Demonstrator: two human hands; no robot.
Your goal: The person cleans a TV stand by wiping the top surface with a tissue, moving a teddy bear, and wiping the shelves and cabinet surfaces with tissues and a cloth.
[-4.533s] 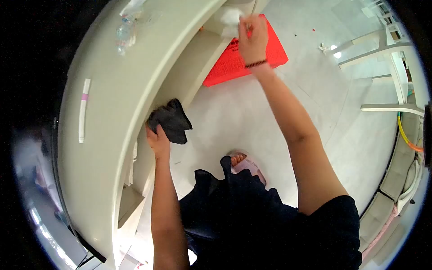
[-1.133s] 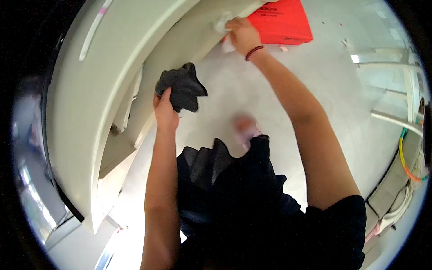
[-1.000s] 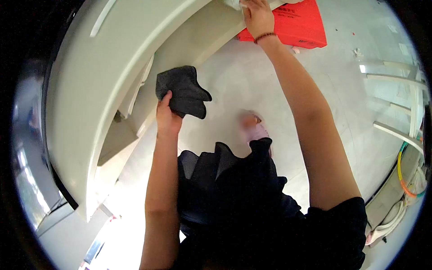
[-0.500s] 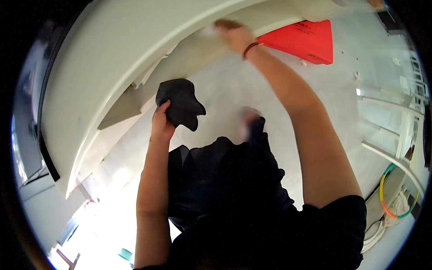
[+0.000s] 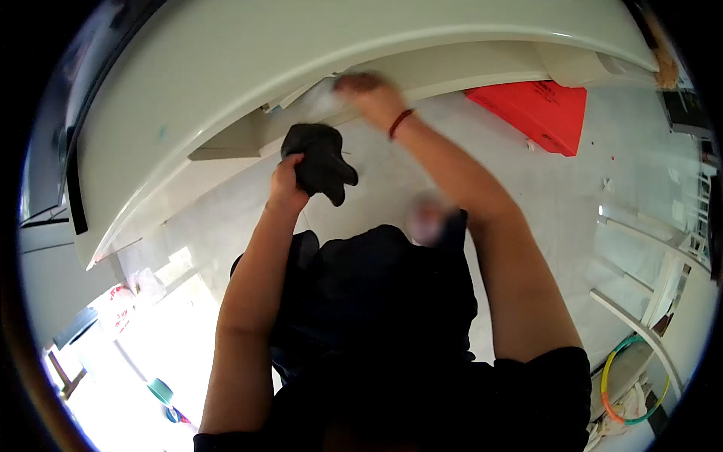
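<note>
My left hand (image 5: 288,184) grips a folded dark grey or black cloth piece (image 5: 320,158) at its left edge, thumb on top; two rounded ends of it hang to the right. Its exact kind does not show. My right hand (image 5: 369,94), with a dark red band at the wrist, is up under the rim of the white table (image 5: 248,68), apart from the cloth. Motion blurs its fingers. A whitish blurred patch (image 5: 322,99) lies just left of them; whether the hand touches it cannot be made out.
Below the tabletop runs an open ledge (image 5: 467,68). A red printed bag or box (image 5: 542,113) is on the grey floor to the right. A white frame (image 5: 640,324) and a coloured hoop (image 5: 614,377) stand at the right. A teal round object (image 5: 160,390) is at lower left.
The view has shifted, so the table fills more of the top. My right hand has come left and nearer to the cloth, which stays in my left hand and is turned slightly.
</note>
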